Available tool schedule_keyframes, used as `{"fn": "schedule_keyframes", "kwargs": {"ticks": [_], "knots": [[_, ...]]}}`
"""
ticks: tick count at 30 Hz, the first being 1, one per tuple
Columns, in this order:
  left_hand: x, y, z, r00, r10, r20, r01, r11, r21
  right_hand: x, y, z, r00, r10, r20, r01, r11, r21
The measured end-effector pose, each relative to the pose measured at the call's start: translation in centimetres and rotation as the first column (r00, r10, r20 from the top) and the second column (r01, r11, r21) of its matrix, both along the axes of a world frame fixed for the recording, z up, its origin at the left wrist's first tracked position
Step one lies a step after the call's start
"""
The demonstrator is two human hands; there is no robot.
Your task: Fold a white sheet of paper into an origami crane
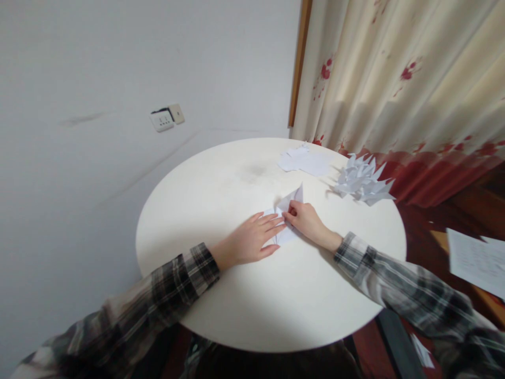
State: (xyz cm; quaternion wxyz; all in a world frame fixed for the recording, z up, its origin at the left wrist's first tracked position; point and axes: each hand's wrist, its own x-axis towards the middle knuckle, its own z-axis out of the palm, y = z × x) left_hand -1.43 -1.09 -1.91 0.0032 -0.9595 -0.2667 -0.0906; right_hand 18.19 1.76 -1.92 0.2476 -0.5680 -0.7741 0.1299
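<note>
Left hand [254,238] spread flat on the folded paper [291,235], right hand [310,221] pinching its raised flap [297,195], all mid-table [240,300]; if the left slips or the right tugs too hard, I'd expect a skewed or torn fold.

No text, label, brand or number is readable. The marks on the sheet [477,260] at the right are too blurred to read.

Likely room in home: floral curtain [366,79], plain wall [118,63] with socket [162,121], round white table [221,195].
</note>
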Motion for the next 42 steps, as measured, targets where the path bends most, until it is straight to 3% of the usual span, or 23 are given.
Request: {"fn": "schedule_keyframes", "kwargs": {"ticks": [11, 20, 26, 34, 42], "knots": [[0.0, 0.2, -0.1, 0.999, 0.041, 0.019, -0.041, 0.999, 0.006, 0.0, 0.3, -0.2, 1.0, 0.004, 0.026, -0.004, 1.0, 0.008], [0.0, 0.2, 0.2, 0.998, 0.055, 0.031, -0.055, 0.998, -0.015, 0.2, 0.0, -0.3, 0.996, 0.018, -0.092, -0.019, 1.0, -0.012], [0.0, 0.5, 0.3, 0.996, 0.013, 0.087, -0.01, 0.999, -0.04, 0.5, 0.0, -0.4, 1.0, -0.015, -0.018, 0.016, 0.998, 0.055], [0.3, -0.7, 0.4, 0.989, -0.05, 0.138, 0.053, 0.998, -0.023, 1.4, 0.3, -0.1, 0.978, 0.186, -0.098, -0.189, 0.982, -0.015], [0.3, -1.0, 0.7, 0.993, -0.037, 0.116, 0.041, 0.999, -0.026, 0.9, 0.2, -0.4, 0.989, 0.119, -0.093, -0.119, 0.993, 0.006]]}}
